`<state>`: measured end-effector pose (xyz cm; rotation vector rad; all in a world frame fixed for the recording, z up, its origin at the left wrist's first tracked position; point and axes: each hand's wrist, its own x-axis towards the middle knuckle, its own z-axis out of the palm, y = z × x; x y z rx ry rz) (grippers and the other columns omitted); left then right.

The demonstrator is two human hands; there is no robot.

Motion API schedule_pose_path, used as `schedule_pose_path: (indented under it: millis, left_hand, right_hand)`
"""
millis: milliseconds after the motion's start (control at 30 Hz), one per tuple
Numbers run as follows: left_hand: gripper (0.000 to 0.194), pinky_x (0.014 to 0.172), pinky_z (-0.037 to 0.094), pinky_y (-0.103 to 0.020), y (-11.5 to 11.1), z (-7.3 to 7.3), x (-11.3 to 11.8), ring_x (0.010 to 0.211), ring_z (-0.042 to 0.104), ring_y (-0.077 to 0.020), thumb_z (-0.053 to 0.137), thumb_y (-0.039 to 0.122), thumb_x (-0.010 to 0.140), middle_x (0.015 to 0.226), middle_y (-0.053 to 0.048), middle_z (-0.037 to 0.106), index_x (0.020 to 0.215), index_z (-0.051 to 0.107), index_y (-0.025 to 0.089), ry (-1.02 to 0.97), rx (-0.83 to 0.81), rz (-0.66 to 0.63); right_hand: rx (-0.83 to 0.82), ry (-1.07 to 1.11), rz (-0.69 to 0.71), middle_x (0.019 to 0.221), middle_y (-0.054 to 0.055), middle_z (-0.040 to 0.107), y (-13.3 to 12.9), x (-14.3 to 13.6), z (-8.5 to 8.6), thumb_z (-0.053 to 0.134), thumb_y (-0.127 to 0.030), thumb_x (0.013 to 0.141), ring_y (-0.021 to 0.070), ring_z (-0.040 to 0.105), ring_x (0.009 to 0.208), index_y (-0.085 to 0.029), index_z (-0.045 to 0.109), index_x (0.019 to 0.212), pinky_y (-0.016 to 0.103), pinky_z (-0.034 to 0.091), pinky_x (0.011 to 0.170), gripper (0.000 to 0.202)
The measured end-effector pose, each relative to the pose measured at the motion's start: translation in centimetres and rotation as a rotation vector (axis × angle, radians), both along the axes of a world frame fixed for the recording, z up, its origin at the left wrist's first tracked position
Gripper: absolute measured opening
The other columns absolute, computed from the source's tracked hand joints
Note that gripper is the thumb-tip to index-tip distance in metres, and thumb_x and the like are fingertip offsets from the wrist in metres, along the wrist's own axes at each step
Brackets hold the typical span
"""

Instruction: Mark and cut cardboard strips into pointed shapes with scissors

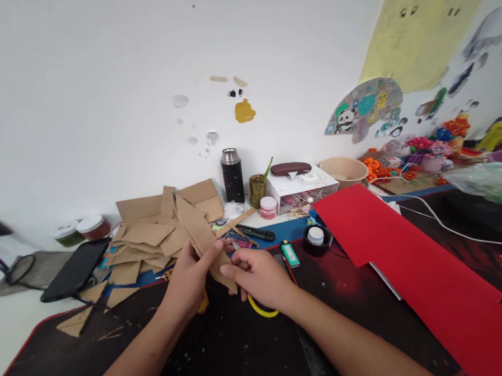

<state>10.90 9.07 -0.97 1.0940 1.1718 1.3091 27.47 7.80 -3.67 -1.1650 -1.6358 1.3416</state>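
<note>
A long cardboard piece with a pointed top stands tilted between my hands above the dark mat. My left hand is closed around its left side, thumb across the front. My right hand pinches the lower right edge of the cardboard, thumb on its face. A pair of scissors shows by the right hand: its yellow handle loop sticks out below the palm, and a grey tip shows above the fingers. How the scissors sit in that hand is hidden. Part of an orange-yellow object shows under my left wrist.
Cut cardboard pieces lie heaped at the back left, beside a black phone. Behind stand a black thermos and a white box. A green utility knife lies near. Red card stretches across the right.
</note>
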Motion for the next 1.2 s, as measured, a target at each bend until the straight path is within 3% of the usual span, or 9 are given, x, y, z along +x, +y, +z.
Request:
schedule_pose_path:
  millis: [167, 500, 867, 1067, 1200]
  left_hand:
    - [0.061, 0.083, 0.067, -0.041, 0.5, -0.3, -0.6, 0.098, 0.082, -0.0347, 0.096, 0.063, 0.067, 0.101, -0.014, 0.086, 0.104, 0.079, 0.018, -0.029, -0.026, -0.01]
    - [0.057, 0.071, 0.067, -0.039, 0.7, -0.3, -0.8, 0.093, 0.083, -0.0358, 0.095, 0.062, 0.073, 0.095, -0.014, 0.086, 0.107, 0.078, 0.019, -0.124, -0.027, 0.011]
    - [0.061, 0.064, 0.063, -0.034, 0.3, 0.5, -0.4, 0.089, 0.082, -0.0346, 0.098, 0.065, 0.066, 0.089, -0.013, 0.084, 0.098, 0.075, 0.018, -0.142, -0.042, 0.071]
    - [0.058, 0.064, 0.062, -0.034, 0.4, 0.5, -0.3, 0.083, 0.08, -0.0309, 0.097, 0.063, 0.067, 0.087, -0.01, 0.083, 0.097, 0.074, 0.018, -0.143, -0.022, 0.11]
    - [0.052, 0.063, 0.061, -0.033, 0.7, 0.4, -0.6, 0.08, 0.079, -0.0291, 0.095, 0.061, 0.07, 0.083, -0.01, 0.081, 0.091, 0.075, 0.018, -0.137, -0.01, 0.129]
  right_hand:
    - [0.199, -0.135, -0.013, 0.066, -0.001, 0.072, -0.2, 0.5, 0.0, 0.072, -0.045, 0.108, 0.0148, 0.065, 0.055, -0.021, 0.073, 0.091, 0.024, 0.046, 0.058, 0.03]
    - [0.126, 0.137, -0.124, 0.058, -0.001, 0.063, -0.2, 0.0, 0.5, 0.065, -0.072, 0.102, 0.0163, 0.06, 0.049, -0.022, 0.073, 0.085, 0.027, 0.046, 0.051, 0.053]
    - [0.107, 0.161, -0.12, 0.058, -0.002, 0.062, -0.4, -0.3, 0.3, 0.066, -0.064, 0.103, 0.0157, 0.06, 0.049, -0.022, 0.074, 0.089, 0.026, 0.046, 0.051, 0.045]
    - [0.184, 0.045, -0.135, 0.064, -0.001, 0.068, -0.3, -0.3, -0.6, 0.07, -0.051, 0.104, 0.018, 0.066, 0.056, -0.024, 0.083, 0.104, 0.028, 0.051, 0.057, 0.03]
    - [0.157, 0.107, -0.155, 0.061, -0.002, 0.064, -0.5, -0.4, -0.3, 0.068, -0.055, 0.104, 0.0172, 0.063, 0.052, -0.023, 0.08, 0.099, 0.027, 0.05, 0.055, 0.035]
